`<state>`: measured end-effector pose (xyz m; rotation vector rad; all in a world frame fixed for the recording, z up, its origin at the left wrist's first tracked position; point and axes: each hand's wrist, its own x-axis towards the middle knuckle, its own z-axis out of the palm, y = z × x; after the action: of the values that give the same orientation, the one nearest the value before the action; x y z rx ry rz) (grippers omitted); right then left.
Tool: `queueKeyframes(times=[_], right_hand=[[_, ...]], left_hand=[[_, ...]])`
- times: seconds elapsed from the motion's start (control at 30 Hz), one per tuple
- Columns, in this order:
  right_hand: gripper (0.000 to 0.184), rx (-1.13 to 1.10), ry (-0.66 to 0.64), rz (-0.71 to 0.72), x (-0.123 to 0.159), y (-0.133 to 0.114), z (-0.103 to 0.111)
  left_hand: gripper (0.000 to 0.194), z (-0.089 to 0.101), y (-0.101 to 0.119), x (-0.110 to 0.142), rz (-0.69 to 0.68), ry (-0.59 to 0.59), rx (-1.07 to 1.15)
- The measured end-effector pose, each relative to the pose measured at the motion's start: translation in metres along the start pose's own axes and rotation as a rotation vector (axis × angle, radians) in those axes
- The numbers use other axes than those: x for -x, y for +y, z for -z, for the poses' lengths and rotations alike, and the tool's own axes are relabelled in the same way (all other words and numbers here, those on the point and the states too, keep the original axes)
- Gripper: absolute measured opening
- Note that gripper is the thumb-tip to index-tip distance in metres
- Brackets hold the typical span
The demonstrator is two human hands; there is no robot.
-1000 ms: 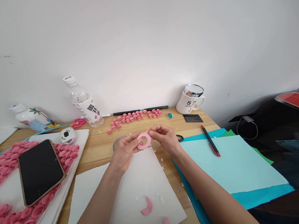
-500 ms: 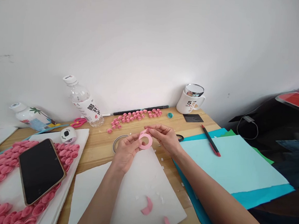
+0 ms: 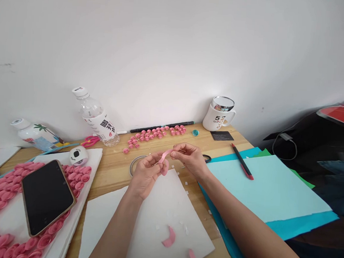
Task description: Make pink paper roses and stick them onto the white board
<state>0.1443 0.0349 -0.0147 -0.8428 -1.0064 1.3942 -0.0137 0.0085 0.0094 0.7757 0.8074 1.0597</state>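
A curled pink paper strip (image 3: 164, 156) stretches between my two hands above a white sheet (image 3: 166, 207). My left hand (image 3: 145, 173) pinches its lower, coiled end. The upper end is caught between the thumb and fingers of my right hand (image 3: 189, 158). Behind the hands, several small rolled pink paper roses (image 3: 154, 134) lie in rows on the wooden table. A roll of tape (image 3: 133, 165) rests beside my left hand, partly covered by it. A curved pink paper scrap (image 3: 169, 237) lies on the white sheet.
At left, a phone (image 3: 48, 197) lies on a board covered with pink paper roses (image 3: 6, 196). A water bottle (image 3: 97, 118), a black marker (image 3: 162, 126) and a white mug (image 3: 219, 114) stand or lie along the wall. Blue paper (image 3: 269, 189) with a pen (image 3: 242, 162) is at right.
The strip was an open ring facing me; now it is drawn out into a twisted ribbon with a small coil at its lower end. Both hands have stayed nearly in place.
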Motion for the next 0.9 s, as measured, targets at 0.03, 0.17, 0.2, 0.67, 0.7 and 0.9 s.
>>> queueKeyframes(times=[0.03, 0.17, 0.2, 0.67, 0.7, 0.9], right_hand=[[0.020, -0.005, 0.005, 0.005, 0.0002, -0.0002, -0.0003], [0.018, -0.024, 0.000, -0.005, 0.0005, -0.0012, -0.0017], [0.020, -0.024, -0.007, -0.016, 0.0003, -0.0013, -0.0019], [0.022, 0.008, 0.005, 0.011, -0.0014, 0.0025, 0.0017], [0.021, 0.001, 0.013, 0.013, -0.0014, 0.0024, 0.0016], [0.019, -0.025, 0.006, -0.038, 0.0000, -0.0007, -0.0011]], left_hand=[[0.031, 0.0005, -0.0001, -0.0002, 0.000, -0.001, 0.001], [0.028, 0.0018, 0.0005, -0.0008, -0.002, 0.018, 0.030], [0.027, 0.0019, 0.0010, -0.0009, -0.003, 0.026, 0.038], [0.020, 0.0002, 0.0007, -0.0006, 0.006, 0.000, 0.015], [0.020, 0.0000, 0.0010, -0.0003, 0.011, 0.003, 0.013], [0.022, 0.0009, 0.0036, -0.0010, 0.039, 0.022, 0.058]])
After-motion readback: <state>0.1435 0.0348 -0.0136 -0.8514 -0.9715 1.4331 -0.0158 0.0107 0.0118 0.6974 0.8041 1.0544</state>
